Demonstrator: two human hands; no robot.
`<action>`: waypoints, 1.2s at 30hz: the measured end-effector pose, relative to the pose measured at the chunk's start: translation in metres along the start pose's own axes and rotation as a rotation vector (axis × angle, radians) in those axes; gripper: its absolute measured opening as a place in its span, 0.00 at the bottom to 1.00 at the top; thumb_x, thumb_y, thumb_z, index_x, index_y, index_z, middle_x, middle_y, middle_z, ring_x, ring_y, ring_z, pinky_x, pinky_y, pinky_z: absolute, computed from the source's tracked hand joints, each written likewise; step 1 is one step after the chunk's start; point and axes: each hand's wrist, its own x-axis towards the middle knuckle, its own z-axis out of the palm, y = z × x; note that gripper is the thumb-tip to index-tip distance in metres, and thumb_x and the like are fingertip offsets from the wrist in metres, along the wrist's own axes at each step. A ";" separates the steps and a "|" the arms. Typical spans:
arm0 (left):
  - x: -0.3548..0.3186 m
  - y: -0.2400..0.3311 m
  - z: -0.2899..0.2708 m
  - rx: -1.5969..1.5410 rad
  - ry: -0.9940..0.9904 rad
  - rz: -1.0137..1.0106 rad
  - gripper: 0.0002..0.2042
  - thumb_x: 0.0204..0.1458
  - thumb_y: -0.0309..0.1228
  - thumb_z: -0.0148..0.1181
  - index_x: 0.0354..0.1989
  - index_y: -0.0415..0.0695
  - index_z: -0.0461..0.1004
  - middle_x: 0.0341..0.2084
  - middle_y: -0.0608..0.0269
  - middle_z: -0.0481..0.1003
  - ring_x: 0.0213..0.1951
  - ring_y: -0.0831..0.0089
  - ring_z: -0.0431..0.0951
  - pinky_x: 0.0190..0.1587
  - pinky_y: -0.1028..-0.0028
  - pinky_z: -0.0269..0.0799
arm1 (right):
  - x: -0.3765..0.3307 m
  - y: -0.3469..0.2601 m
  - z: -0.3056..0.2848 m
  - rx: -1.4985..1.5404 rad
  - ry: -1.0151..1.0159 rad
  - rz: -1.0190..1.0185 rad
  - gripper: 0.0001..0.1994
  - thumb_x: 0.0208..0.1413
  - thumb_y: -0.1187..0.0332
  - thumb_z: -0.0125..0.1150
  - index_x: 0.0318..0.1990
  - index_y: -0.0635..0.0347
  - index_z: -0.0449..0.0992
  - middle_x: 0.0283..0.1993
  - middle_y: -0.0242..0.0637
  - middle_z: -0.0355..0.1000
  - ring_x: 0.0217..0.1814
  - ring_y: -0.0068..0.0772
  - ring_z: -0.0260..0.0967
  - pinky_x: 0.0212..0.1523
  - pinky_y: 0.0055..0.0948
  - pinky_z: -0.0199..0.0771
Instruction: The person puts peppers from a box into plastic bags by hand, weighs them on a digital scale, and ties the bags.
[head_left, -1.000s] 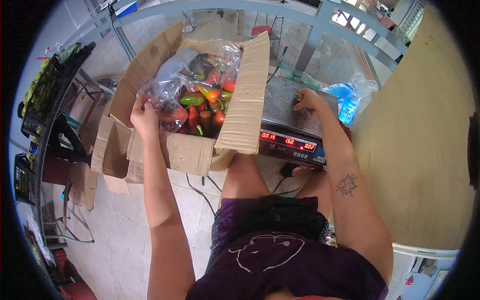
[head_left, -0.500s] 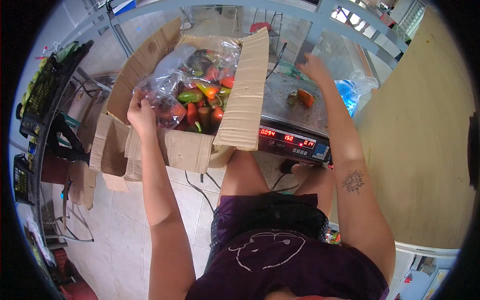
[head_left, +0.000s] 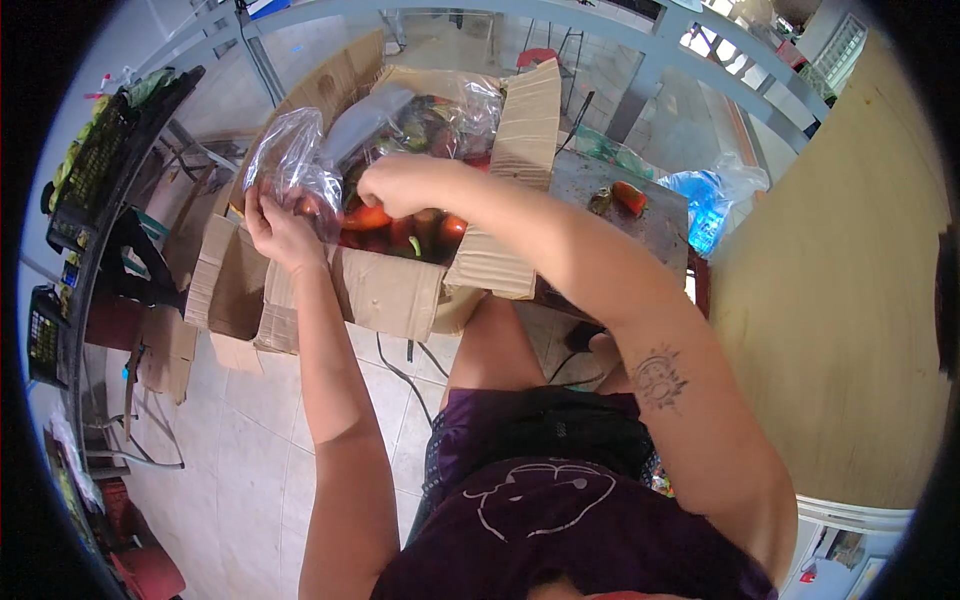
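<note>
My left hand [head_left: 285, 232] is closed on the edge of a clear plastic bag [head_left: 290, 160] at the left side of an open cardboard box [head_left: 385, 292]. Inside the bag lie many red, orange and green peppers [head_left: 452, 228]. Over them, my right hand [head_left: 398, 184] is bent down with curled fingers. A red-orange pepper [head_left: 366, 218] lies just below those fingers; whether they grip it is hidden. To the right, a red-orange pepper piece [head_left: 629, 197] and a darker piece [head_left: 600, 202] rest on the metal plate of a scale [head_left: 662, 228]. My right forearm covers the scale's display.
A blue-and-clear plastic package [head_left: 708, 205] lies beside the scale, next to a tall wooden panel [head_left: 830, 300]. Black crates [head_left: 90, 185] stand on a rack at the left. Cables [head_left: 400, 378] run across the tiled floor below the box.
My right hand has swung left from beyond the scale to the peppers in the box. My left hand stays on the bag, whose edge is now raised higher. The scale display has become covered.
</note>
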 end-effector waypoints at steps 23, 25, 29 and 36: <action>0.002 -0.006 0.001 0.168 -0.009 0.091 0.13 0.51 0.20 0.43 0.45 0.30 0.66 0.39 0.53 0.73 0.35 0.70 0.74 0.37 0.75 0.72 | -0.022 0.042 -0.011 0.340 0.297 0.279 0.25 0.25 0.55 0.67 0.33 0.65 0.74 0.30 0.43 0.72 0.31 0.34 0.71 0.33 0.29 0.70; 0.001 -0.003 0.000 0.155 -0.009 0.084 0.13 0.50 0.20 0.43 0.45 0.30 0.66 0.39 0.53 0.73 0.36 0.69 0.74 0.38 0.75 0.72 | -0.065 0.043 -0.046 0.558 0.454 0.316 0.26 0.31 0.56 0.68 0.39 0.63 0.74 0.32 0.37 0.72 0.31 0.24 0.69 0.32 0.24 0.69; 0.002 -0.003 -0.002 0.151 -0.013 0.079 0.14 0.50 0.20 0.43 0.45 0.30 0.66 0.39 0.52 0.72 0.38 0.69 0.74 0.39 0.75 0.72 | -0.165 0.097 -0.078 0.595 0.669 0.377 0.22 0.36 0.62 0.65 0.41 0.63 0.74 0.33 0.30 0.71 0.30 0.21 0.67 0.33 0.22 0.70; 0.001 -0.003 0.006 0.202 -0.043 0.070 0.14 0.50 0.19 0.43 0.45 0.30 0.66 0.41 0.51 0.72 0.41 0.68 0.73 0.43 0.73 0.70 | -0.273 0.191 0.005 -0.124 0.130 0.972 0.20 0.27 0.59 0.65 0.31 0.61 0.77 0.31 0.46 0.73 0.35 0.43 0.71 0.36 0.36 0.71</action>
